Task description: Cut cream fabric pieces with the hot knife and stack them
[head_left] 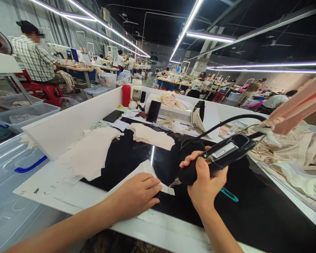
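My left hand (138,191) lies flat, fingers stretched out, on a folded white fabric piece (145,168) at the front of the black work surface (158,161). To its right, my right hand (206,179) is wrapped around a black corded handheld tool (218,154) with a metal tip. That tip points down beside the fabric's right end; whether it touches cannot be told. A pink cloth strip (297,102) is tied to the tool's rear end. Beyond my left hand lie a stack of pale fabric pieces (92,151) and a smaller pale stack (151,135).
A teal tool (229,194) lies right of my right hand. Behind stand a phone (153,111), a red bottle (126,95) and a white box (171,112). Beige strips (284,147) heap at the right. Low white walls (76,116) edge the table. Other people sit at sewing machines.
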A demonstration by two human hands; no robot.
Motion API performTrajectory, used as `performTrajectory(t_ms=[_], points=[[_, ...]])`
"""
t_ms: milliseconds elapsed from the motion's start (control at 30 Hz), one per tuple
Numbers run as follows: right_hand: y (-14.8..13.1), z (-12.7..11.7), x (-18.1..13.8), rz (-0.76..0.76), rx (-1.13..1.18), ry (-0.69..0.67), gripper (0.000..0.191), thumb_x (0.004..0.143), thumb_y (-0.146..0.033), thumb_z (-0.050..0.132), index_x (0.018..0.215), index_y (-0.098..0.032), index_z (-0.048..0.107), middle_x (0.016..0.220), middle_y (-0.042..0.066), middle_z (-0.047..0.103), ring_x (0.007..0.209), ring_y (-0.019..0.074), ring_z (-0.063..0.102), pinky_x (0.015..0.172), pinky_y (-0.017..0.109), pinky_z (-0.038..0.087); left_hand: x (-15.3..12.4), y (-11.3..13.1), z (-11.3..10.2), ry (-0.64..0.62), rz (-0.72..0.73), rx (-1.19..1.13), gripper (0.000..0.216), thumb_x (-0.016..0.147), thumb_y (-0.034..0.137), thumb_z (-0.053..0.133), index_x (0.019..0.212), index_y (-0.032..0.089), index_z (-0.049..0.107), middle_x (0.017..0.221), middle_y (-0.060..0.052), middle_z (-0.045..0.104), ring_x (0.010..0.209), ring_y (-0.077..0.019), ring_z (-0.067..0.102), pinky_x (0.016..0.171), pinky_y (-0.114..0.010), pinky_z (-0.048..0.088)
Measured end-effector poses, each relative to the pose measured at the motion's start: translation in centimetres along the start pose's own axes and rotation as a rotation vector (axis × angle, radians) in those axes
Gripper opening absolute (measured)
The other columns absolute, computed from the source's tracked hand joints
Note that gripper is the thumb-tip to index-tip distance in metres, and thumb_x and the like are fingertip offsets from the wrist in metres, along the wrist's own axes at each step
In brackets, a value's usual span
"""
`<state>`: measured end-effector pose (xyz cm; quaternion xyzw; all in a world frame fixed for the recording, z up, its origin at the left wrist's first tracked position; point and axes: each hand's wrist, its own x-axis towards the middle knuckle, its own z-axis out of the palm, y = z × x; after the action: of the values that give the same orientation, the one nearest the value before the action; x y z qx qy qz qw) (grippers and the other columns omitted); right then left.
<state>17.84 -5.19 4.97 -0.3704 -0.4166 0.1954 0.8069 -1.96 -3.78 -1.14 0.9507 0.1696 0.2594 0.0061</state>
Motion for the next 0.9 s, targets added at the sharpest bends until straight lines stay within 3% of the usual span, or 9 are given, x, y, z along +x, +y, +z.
performTrajectory(t_ms=[367,900], points=[[-0.7,0.45,0.06,-0.014,0.043,0.029,0.041,0.083,-0.033,0.086,0.113,-0.027,0.059,0.077,-0.008,0.071,0.055,0.0129,0.064,0.053,0.03,0.06,-0.02,-0.01,-0.09,0.001,-0.004,-0.012,0.029,0.106,0.032,0.068,0.128,0.013,0.067,0.127,-0.01,0.074,0.118,-0.0254,0.068,0.107,-0.04,0.056],[0.16,-0.14,-0.07,-0.013,-0.024,-0.008,0.035,0.089,-0.03,0.082,0.115,-0.026,0.059,0.081,-0.008,0.071,0.059,0.0126,0.066,0.057,0.031,0.062,-0.06,0.0,-0.15,-0.014,-0.013,-0.021,0.029,0.106,0.031,0.069,0.129,0.013,0.066,0.128,-0.01,0.073,0.12,-0.0255,0.068,0.109,-0.04,0.056]])
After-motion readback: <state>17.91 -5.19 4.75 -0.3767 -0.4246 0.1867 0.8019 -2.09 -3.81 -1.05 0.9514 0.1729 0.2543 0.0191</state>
